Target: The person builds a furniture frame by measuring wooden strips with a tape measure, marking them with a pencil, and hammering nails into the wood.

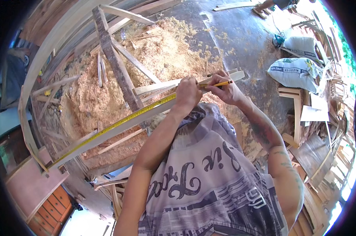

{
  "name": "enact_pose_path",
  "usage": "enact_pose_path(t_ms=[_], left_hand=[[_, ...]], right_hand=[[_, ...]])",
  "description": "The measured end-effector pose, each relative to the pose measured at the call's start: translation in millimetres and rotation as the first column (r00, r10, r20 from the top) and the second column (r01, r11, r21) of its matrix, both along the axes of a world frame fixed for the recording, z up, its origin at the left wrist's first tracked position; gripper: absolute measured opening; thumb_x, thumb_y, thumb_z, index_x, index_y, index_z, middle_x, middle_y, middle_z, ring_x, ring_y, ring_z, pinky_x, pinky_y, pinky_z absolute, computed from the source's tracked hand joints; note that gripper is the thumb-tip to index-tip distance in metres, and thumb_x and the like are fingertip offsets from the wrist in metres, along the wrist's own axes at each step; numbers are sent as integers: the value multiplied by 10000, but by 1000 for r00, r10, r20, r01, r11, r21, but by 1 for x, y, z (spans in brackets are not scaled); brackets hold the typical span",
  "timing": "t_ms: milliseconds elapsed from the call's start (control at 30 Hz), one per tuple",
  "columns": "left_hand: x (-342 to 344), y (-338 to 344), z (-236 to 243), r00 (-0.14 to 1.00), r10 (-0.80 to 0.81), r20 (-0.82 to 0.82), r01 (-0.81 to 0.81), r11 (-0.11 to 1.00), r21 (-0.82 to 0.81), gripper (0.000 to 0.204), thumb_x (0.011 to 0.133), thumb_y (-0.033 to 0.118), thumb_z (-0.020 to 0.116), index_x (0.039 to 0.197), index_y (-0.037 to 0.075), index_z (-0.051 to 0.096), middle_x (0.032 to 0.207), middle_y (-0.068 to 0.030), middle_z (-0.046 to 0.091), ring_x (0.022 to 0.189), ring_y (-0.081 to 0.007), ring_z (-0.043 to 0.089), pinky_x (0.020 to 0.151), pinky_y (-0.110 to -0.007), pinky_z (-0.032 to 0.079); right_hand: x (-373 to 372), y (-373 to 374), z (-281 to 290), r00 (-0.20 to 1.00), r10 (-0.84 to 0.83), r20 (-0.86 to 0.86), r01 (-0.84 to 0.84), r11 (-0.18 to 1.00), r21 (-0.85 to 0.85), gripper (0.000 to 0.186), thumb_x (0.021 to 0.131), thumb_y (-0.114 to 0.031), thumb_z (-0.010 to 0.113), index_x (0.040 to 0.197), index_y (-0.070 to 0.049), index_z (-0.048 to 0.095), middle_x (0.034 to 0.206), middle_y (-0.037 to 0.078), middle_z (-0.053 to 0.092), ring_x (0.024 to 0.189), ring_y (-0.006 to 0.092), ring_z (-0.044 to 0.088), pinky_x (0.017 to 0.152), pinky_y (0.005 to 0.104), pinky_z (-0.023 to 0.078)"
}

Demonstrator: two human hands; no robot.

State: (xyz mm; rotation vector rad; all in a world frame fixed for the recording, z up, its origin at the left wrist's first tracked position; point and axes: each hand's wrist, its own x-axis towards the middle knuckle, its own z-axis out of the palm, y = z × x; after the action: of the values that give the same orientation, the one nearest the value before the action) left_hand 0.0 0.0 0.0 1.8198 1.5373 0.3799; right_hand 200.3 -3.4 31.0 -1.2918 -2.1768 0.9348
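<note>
Yellow measuring tape, extended along a pale board, its near end meeting the curled fingers of the left hand, closed on it. Just beside, the right hand's fingers pinch a yellow pencil above the board. Beyond: dark beam, sawdust.

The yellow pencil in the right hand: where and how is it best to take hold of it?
Probably pinch the yellow pencil by its protruding end, from the right: it is slender and juts rightward from the right hand.
</note>
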Motion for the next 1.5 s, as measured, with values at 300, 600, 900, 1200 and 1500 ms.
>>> enact_pose_path(t_ms=[300, 600, 900, 1200, 1500], left_hand=[[2, 1, 3, 999, -27, 21, 25, 997, 79, 192, 737, 54, 704, 899, -35, 650, 962, -219, 667, 955, -366, 657, 879, -467, 522], [-7, -4, -7, 994, -33, 105, 10, 977, 213, 208, 764, -7, 566, 949, -72, 637, 969, -256, 651, 975, -412, 634, 886, -482, 509], [-173, -97, 53, 973, -84, 215, -9, 918, 397, 107, 853, 175, 665, 900, 91, 711, 833, -114, 662, 856, -330, 659, 788, -465, 507], [-404, -172, 101, 979, -30, -200, 60, 987, 146, 152, 923, 260, 651, 944, 149, 752, 782, -142, 702, 724, -342, 673, 713, -465, 513], [-454, -156, 79, 942, -294, -159, 309, 948, 80, 189, 873, 286, 716, 948, 116, 752, 747, -173, 675, 748, -361, 659, 699, -458, 507]], right_hand=[[2, -12, -7, 863, -359, -356, 204, 892, -404, 155, 920, -176, 656, 970, -29, 646, 971, 137, 599, 989, 319, 546, 876, 387, 447], [-35, -30, -15, 971, -211, 117, 171, 944, 284, 514, 798, -158, 823, 1162, -19, 488, 1102, 206, 554, 973, 388, 572, 822, 469, 485], [-107, -39, 90, 996, 66, 54, -69, 995, 68, 290, 817, -164, 713, 1014, -29, 549, 847, 125, 590, 736, 266, 604, 646, 382, 494], [-273, -87, 117, 989, 146, 12, -143, 980, -141, 363, 799, -217, 749, 1042, -2, 588, 929, 201, 635, 854, 362, 651, 743, 432, 519], [-300, -150, 130, 978, -169, 122, 186, 972, -140, 375, 825, -230, 712, 1092, 0, 585, 1021, 212, 636, 950, 382, 645, 836, 443, 523]])
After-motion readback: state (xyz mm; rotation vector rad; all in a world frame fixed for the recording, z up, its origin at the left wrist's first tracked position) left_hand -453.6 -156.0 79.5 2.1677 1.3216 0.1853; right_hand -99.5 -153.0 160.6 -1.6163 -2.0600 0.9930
